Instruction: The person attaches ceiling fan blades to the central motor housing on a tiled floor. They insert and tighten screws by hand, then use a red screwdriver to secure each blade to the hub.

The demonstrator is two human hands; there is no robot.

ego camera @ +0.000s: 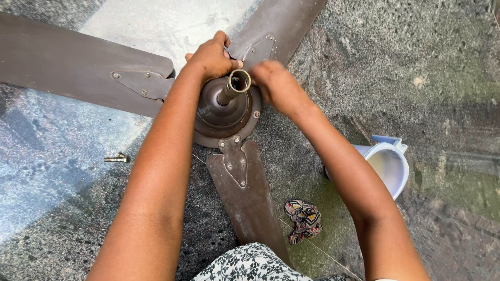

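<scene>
A brown ceiling fan lies on a stone floor, its round motor hub point(221, 112) facing up with a short metal pipe point(234, 86) rising from its middle. Three brown blades spread out: one to the left point(67, 65), one to the upper right point(284, 23), one toward me point(250, 200). My left hand point(211, 54) rests on the far edge of the hub, fingers curled at the bracket of the upper-right blade. My right hand point(276, 83) is blurred, fingers bent at the same bracket beside the pipe. What either hand grips is hidden.
A white plastic jug point(388, 164) stands on the floor at the right. A crumpled patterned rag point(304, 221) lies near the closest blade. A small brass bolt point(115, 158) lies on the floor at the left. Patterned cloth point(250, 265) covers my lap at the bottom.
</scene>
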